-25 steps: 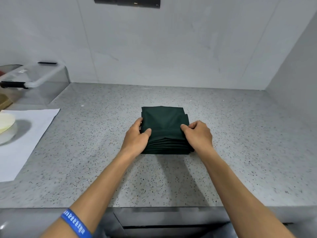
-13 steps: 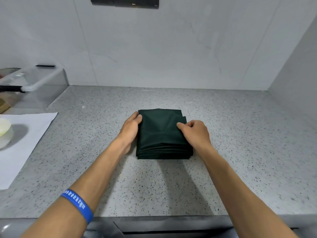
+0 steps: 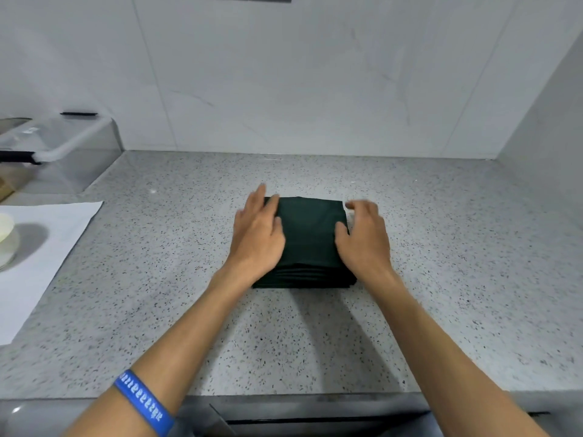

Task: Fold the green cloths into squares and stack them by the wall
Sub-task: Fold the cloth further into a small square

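A stack of dark green cloths (image 3: pixel 307 234), folded into squares, lies on the speckled grey counter (image 3: pixel 441 263), a short way in front of the back wall (image 3: pixel 299 89). My left hand (image 3: pixel 257 234) lies flat along the stack's left side, fingers straight, thumb resting on the top cloth. My right hand (image 3: pixel 362 238) is against the stack's right side with loosely bent fingers; its fingertips are blurred. Both hands cover the stack's side edges.
A clear plastic container (image 3: pixel 60 149) with a white rim stands at the back left. A white sheet (image 3: pixel 41 250) with a pale round dish (image 3: pixel 6 238) on it lies at the left. A side wall (image 3: pixel 549 121) closes the right. The counter's front edge (image 3: pixel 284 402) runs below my forearms.
The stack has slid away from me toward the back wall. My fingers, earlier pinching the stack's near corners, have straightened and moved forward along its sides.
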A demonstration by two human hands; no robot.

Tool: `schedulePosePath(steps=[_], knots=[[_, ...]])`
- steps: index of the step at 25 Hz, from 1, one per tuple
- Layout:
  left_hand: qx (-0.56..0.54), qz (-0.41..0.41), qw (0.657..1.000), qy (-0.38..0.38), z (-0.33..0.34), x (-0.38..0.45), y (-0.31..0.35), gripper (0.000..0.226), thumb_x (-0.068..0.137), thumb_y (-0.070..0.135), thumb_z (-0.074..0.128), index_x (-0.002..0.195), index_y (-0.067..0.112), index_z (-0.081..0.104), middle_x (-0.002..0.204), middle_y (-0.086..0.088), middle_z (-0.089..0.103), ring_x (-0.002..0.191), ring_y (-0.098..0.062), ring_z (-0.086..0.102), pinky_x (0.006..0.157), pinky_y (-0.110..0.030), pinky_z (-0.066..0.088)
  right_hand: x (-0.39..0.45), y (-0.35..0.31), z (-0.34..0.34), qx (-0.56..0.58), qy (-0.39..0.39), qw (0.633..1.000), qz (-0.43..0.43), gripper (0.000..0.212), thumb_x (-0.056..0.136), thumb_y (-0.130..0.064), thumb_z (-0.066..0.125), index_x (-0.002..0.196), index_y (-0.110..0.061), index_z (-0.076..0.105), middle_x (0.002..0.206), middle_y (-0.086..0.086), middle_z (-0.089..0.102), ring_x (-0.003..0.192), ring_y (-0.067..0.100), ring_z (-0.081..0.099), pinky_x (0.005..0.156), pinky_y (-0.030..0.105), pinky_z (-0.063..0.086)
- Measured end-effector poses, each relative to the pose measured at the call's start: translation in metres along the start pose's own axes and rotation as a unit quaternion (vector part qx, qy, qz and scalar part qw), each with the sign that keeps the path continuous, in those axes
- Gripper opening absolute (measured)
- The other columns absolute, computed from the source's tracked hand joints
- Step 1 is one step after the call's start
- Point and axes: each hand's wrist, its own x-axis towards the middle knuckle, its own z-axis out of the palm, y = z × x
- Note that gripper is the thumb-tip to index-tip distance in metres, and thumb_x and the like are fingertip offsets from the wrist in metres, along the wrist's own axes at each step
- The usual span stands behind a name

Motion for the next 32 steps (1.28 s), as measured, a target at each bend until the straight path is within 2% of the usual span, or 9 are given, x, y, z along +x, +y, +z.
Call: schedulePosePath(steps=[2,6,13,15,17,19,22,27,32], knots=[[0.116,0.088,0.989,-0.016,0.006,0.014,0.017,0.053,0.106,0.025,0.028,0.156,0.014,0.017,0.165,-0.002,0.002,0.152,-0.018,-0.001,0.123,-0.042,-0.001,0.008,-0.014,0.009,-0.124,-0.016,0.985,-0.120,0.043,0.101,-0.022,0.043,0.143,-0.012,0.042,0.156,0.009,0.031,0.144,0.031,0.028,0.116,0.046,0.028],[0.193,0.005,0.972,-0.132,0.036,0.016,-0.006,0.057,0.105,0.040,0.015,0.157,0.016,0.010,0.166,-0.002,0.001,0.152,-0.019,-0.003,0.122,-0.049,0.002,0.016,-0.006,0.042,-0.231,-0.214,0.943,-0.110,0.055,0.104,-0.039,0.019,0.156,-0.021,0.012,0.165,0.002,0.005,0.151,0.025,0.000,0.122,0.048,0.006],[0.059,-0.043,0.993,-0.095,0.037,0.004,-0.023,0.056,0.105,0.041,0.025,0.157,0.022,0.013,0.165,0.004,-0.004,0.151,-0.015,-0.009,0.122,-0.041,0.002,0.019,0.006,0.033,-0.069,-0.223,0.970,-0.060,0.057,0.104,-0.048,0.021,0.156,-0.028,0.011,0.164,-0.006,-0.005,0.150,0.017,-0.011,0.121,0.043,-0.002],[-0.169,-0.139,0.974,-0.057,0.022,-0.001,-0.023,0.050,0.106,0.038,0.031,0.154,0.025,0.026,0.164,0.005,0.012,0.150,-0.014,0.010,0.122,-0.038,0.010,0.013,0.004,0.019,0.170,-0.167,0.967,0.090,0.053,0.102,-0.046,0.032,0.152,-0.027,0.030,0.162,-0.003,0.019,0.150,0.020,0.013,0.122,0.044,0.013],[-0.397,-0.223,0.889,-0.040,0.008,-0.003,-0.016,0.041,0.104,0.039,0.035,0.140,0.026,0.051,0.146,-0.001,0.051,0.131,-0.018,0.050,0.112,-0.038,0.038,0.009,-0.001,0.007,0.383,-0.164,0.874,0.250,0.044,0.096,-0.048,0.043,0.129,-0.024,0.062,0.131,0.001,0.064,0.123,0.022,0.058,0.106,0.045,0.045],[-0.463,-0.275,0.840,-0.061,-0.002,-0.003,-0.007,0.041,0.102,0.045,0.037,0.124,0.023,0.063,0.118,-0.002,0.071,0.106,-0.019,0.067,0.091,-0.034,0.053,0.008,-0.004,0.001,0.416,-0.180,0.844,0.288,0.041,0.092,-0.051,0.048,0.109,-0.022,0.072,0.103,0.001,0.076,0.099,0.021,0.071,0.092,0.042,0.055],[-0.491,-0.288,0.820,-0.066,-0.005,-0.007,-0.005,0.043,0.101,0.048,0.039,0.111,0.020,0.070,0.103,-0.003,0.076,0.097,-0.021,0.072,0.079,-0.033,0.054,0.010,-0.004,-0.002,0.436,-0.181,0.838,0.276,0.038,0.093,-0.046,0.050,0.108,-0.019,0.073,0.101,0.002,0.076,0.096,0.021,0.072,0.089,0.040,0.056],[-0.466,-0.241,0.850,-0.051,-0.007,-0.012,-0.012,0.046,0.100,0.042,0.046,0.143,0.025,0.046,0.141,-0.001,0.056,0.118,-0.015,0.060,0.100,-0.034,0.048,0.004,0.001,-0.013,0.387,-0.214,0.879,0.179,0.035,0.096,-0.038,0.054,0.126,-0.022,0.060,0.126,-0.003,0.066,0.107,0.012,0.064,0.090,0.029,0.052],[-0.249,-0.105,0.957,-0.103,-0.013,-0.080,-0.026,0.077,0.085,0.032,0.075,0.144,0.054,0.032,0.153,0.030,0.014,0.136,0.004,0.032,0.112,-0.025,0.031,-0.048,0.041,-0.039,0.092,-0.308,0.945,-0.066,0.091,0.074,-0.054,0.077,0.148,-0.051,0.023,0.152,-0.023,0.025,0.136,-0.001,0.031,0.112,0.026,0.028]])
